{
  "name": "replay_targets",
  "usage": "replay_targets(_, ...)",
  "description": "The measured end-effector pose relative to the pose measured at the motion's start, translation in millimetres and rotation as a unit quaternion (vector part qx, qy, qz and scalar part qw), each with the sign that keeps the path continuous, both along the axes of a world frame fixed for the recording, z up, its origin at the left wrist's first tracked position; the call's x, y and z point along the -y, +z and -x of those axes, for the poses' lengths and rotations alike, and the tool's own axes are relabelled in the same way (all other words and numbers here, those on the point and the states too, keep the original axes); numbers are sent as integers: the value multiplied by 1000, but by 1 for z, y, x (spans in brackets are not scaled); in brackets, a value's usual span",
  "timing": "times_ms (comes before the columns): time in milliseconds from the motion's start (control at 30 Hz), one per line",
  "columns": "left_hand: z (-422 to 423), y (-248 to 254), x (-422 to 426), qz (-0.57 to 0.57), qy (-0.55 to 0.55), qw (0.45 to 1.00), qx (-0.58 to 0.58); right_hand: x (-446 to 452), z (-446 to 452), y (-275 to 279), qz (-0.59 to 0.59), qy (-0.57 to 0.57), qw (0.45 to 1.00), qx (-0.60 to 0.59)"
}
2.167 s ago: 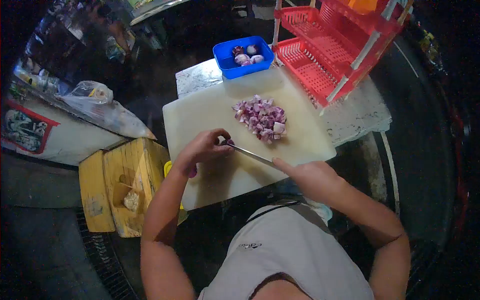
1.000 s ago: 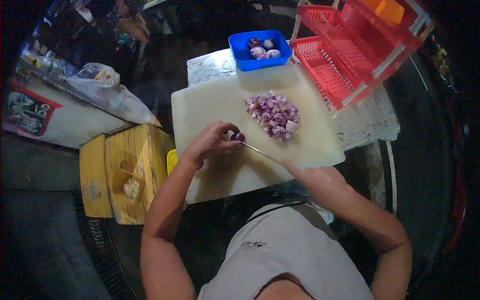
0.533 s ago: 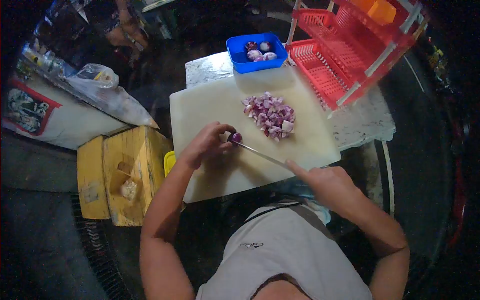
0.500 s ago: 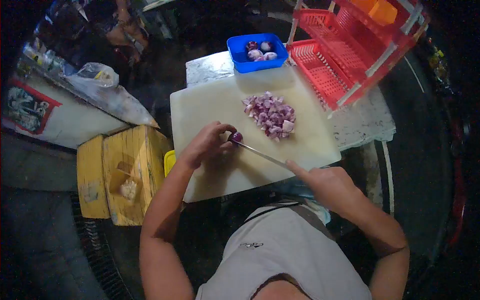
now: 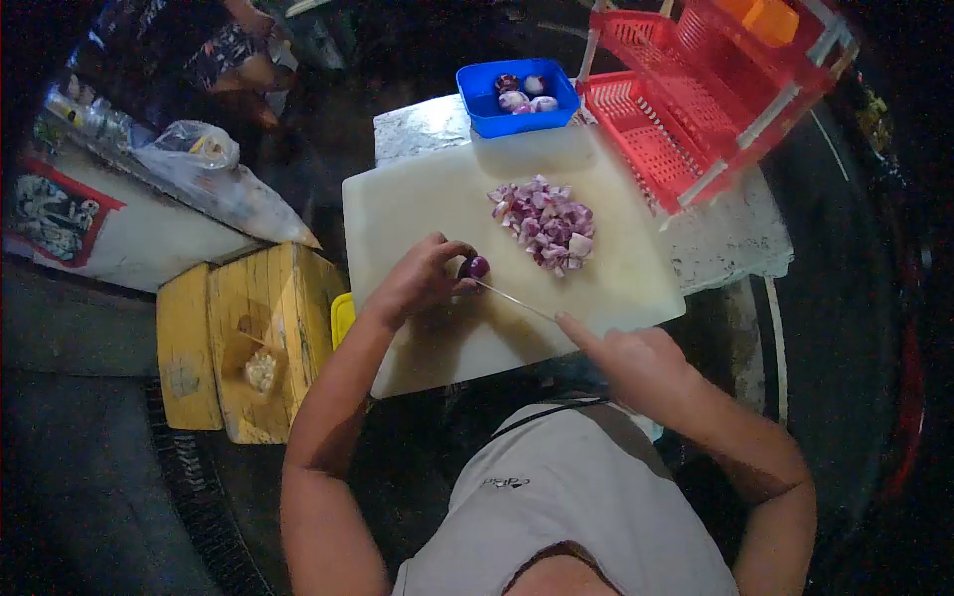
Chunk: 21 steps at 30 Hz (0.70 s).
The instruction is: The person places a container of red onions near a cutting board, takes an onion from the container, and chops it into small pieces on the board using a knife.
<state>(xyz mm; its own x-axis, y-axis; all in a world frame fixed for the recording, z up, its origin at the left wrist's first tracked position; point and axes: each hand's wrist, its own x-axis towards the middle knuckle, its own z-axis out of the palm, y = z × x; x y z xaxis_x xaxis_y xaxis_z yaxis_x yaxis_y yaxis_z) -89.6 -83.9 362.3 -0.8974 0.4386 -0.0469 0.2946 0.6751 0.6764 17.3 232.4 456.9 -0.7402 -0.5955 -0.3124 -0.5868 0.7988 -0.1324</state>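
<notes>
My left hand (image 5: pixel 430 276) is closed around a red onion (image 5: pixel 475 267) on the white cutting board (image 5: pixel 407 214). In my right hand (image 5: pixel 636 363) is a knife (image 5: pixel 519 301), its thin blade reaching left to the onion's lower side and my index finger stretched along its back. The knife's handle is hidden inside my fist. Beyond the blade lies a heap of chopped red onion (image 5: pixel 547 223) on the board.
Behind the board stands a blue container (image 5: pixel 475 117) with several onions. A red basket rack (image 5: pixel 656 139) rises at the right. Yellow wooden boxes (image 5: pixel 189 348) and a plastic bag (image 5: pixel 234 179) are at the left. Part of another person (image 5: pixel 243 74) shows at upper left.
The knife has been drawn slightly back and its blade shows narrower, while the onion stays under my left fingers. The whole view has shifted slightly. The other person at upper left has moved.
</notes>
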Motion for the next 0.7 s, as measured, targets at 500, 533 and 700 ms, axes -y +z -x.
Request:
replay_targets(500, -3, -4, 4, -9, 1, 1000, 8, -17, -6, 14, 25, -6, 1000, -17)
replay_targets(533, -3, -5, 6, -16, -7, 1000, 0, -15, -7, 13, 26, -6, 1000, -17)
replay_targets(700, -5, 1, 4, -24, -7, 1000, 5, -8, -9, 12, 21, 9, 999, -34)
